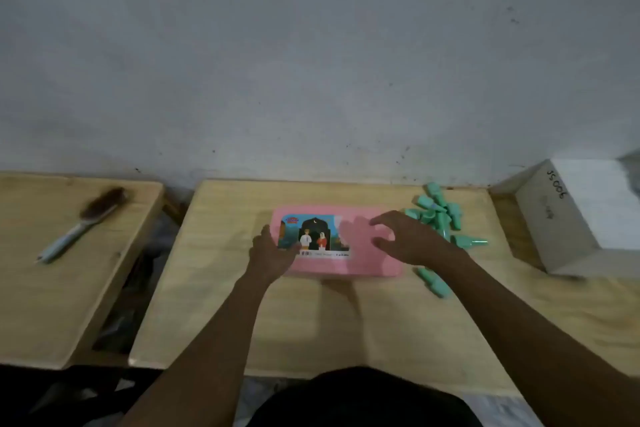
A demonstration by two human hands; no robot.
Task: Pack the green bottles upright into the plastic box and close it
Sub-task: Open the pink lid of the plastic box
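Bottles (440, 215) lie tumbled in a green heap on the wooden counter (346, 322), just right of the plastic box (346, 263), with two more strays (433, 282) on their sides near the box's front right corner. We see none of them standing upright. The box itself is pink, sits flat near the counter's far edge, and shows a picture label (313, 236) on its top face; we cannot tell whether the lid is latched.

Our left hand (272, 253) rests against the box's left end, thumb up along the side and fingers spread over the near left corner, steadying it without a closed grasp. Our right hand (398, 236) hovers over the right part of the lid, fingers curled and parted like a loose claw, holding nothing; the blur hides whether the fingertips touch the plastic. Both forearms reach forward from the bottom of view, converging on the box.

Further out, a brush (81, 224) lies on a second counter (52, 288) at the left, and a grey carton (550, 218) stands at the right.
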